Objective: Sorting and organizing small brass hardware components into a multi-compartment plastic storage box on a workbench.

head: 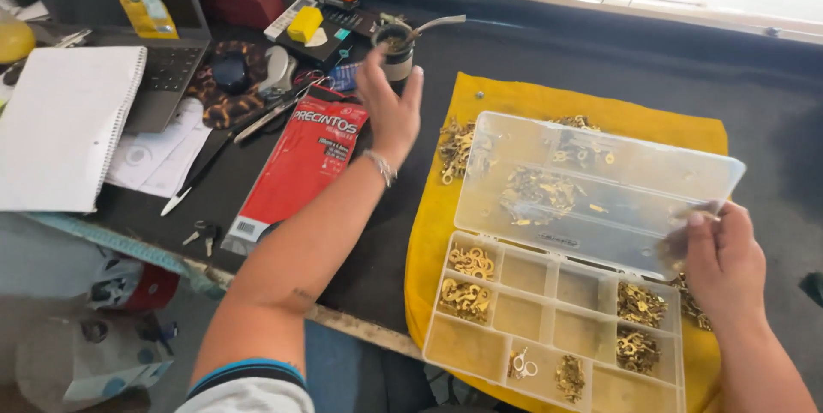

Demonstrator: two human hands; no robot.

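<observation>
Dark cloth covered the cluttered workbench (600, 62), with a yellow towel (514, 104) spread beneath a clear plastic organiser box (557, 293) of brass terminals (465, 297). Her left hand (390, 104) was stretched out, fingers spread loosely around a small metal cup (396, 49) with a straw. Her right hand (724, 259) pinched the raised lid (591, 190) at its edge.
</observation>
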